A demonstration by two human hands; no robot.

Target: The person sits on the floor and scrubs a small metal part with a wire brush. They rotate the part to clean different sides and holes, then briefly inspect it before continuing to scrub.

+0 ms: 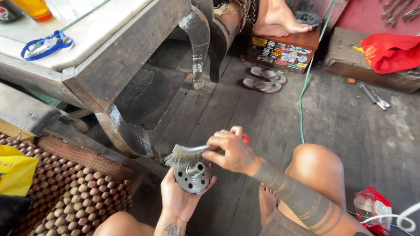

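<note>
A beaded mat [65, 192] lies at the far left, beside a wooden table [127, 57]. The left hand [179, 196] cups a round metal hub [192, 175] from beneath, palm up, probably so its holed face tilts toward the brush. The right hand [232, 150] is closed around the handle of a wire brush [186, 154], bristles resting on the hub's upper edge. Farther right, sandals [264, 79], a green cord [306, 83] and a red bag [391, 51] sit on the plank floor [350, 122].

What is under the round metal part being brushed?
The left hand cups the round metal part from below, fingers curling around its rim. The palm hides its underside. A wire brush, held by the right hand, rests on its upper edge.
</note>
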